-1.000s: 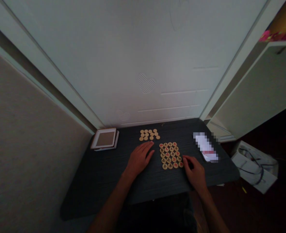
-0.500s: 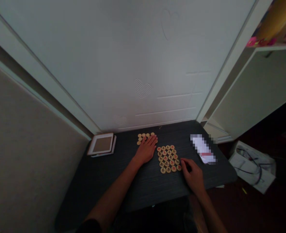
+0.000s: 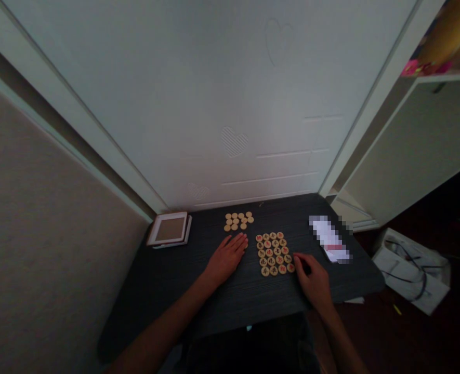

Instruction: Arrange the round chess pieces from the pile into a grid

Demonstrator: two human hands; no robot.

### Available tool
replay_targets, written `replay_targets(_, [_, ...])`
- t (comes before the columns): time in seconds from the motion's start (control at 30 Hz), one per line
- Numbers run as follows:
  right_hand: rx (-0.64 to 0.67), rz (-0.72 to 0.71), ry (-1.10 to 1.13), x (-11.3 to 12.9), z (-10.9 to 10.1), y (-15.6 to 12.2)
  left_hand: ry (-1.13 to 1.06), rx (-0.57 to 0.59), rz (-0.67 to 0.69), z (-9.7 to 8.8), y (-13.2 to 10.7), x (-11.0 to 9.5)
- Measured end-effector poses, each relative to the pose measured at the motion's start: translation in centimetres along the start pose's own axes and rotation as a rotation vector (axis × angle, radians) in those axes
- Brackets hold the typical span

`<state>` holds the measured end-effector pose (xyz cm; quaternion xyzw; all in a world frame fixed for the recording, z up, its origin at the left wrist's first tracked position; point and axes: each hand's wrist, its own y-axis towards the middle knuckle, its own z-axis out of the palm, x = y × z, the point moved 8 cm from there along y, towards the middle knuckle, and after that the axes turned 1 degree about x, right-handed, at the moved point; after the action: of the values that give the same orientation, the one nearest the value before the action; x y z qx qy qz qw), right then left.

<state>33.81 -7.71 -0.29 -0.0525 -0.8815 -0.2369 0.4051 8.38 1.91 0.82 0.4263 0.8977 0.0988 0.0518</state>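
Observation:
A block of round wooden game pieces with red and black marks (image 3: 274, 253) lies face up in neat rows on the dark table (image 3: 167, 291). Behind it sits a smaller cluster of plain blank-faced pieces (image 3: 238, 220). My left hand (image 3: 226, 256) lies flat on the table with fingers stretched out, just left of the marked block and below the plain cluster. My right hand (image 3: 312, 278) rests at the block's lower right corner, fingers curled toward the nearest piece; whether it grips one is unclear.
A shallow square box with a white rim (image 3: 169, 229) sits at the table's back left. A blurred white object (image 3: 330, 240) lies at the right. A white wall panel rises behind the table, and a white bag (image 3: 411, 271) lies on the floor to the right.
My left hand reached up onto the plain cluster, then drew back to the table beside the marked block. The right hand has stayed at the block's corner.

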Motion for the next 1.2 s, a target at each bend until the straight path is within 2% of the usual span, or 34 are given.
replay_targets(0.13, [-0.020, -0.004, 0.000, 0.1, -0.3, 0.0, -0.040, -0.012, -0.055, -0.2, -2.6, 0.5])
replay_targets(0.2, [-0.035, -0.004, -0.005, 0.2, -0.5, 0.0, -0.071, -0.015, -0.058, -0.6, -3.7, 0.1])
replay_targets(0.3, [-0.089, -0.033, -0.029, 0.9, -1.0, -0.4, -0.110, -0.016, -0.006, -1.5, -5.1, -2.0])
replay_targets(0.4, [-0.102, -0.107, -0.028, 2.6, -0.7, -1.4, -0.145, 0.002, 0.045, -2.6, -6.0, -4.6])
replay_targets(0.53, [0.008, -0.217, 0.052, 6.1, 1.2, -3.6, -0.222, -0.002, 0.106, -4.0, -6.3, -7.5])
replay_targets(0.63, [0.100, -0.276, 0.120, 8.6, 2.8, -5.0, -0.270, -0.008, 0.114, -4.7, -6.3, -8.3])
replay_targets(0.77, [0.185, -0.300, 0.190, 10.6, 4.5, -5.8, -0.500, -0.047, 0.010, -5.5, -6.2, -7.5])
replay_targets(0.93, [0.207, -0.319, 0.236, 11.7, 5.8, -5.9, -0.800, -0.092, -0.167, -5.6, -6.2, -5.5])
replay_targets(1.07, [0.252, -0.364, 0.276, 12.7, 6.6, -5.9, -0.922, -0.117, -0.253, -5.1, -6.5, -4.3])
replay_targets(1.2, [0.241, -0.390, 0.294, 13.3, 7.0, -5.7, -1.111, -0.128, -0.338, -3.9, -6.9, -3.7])
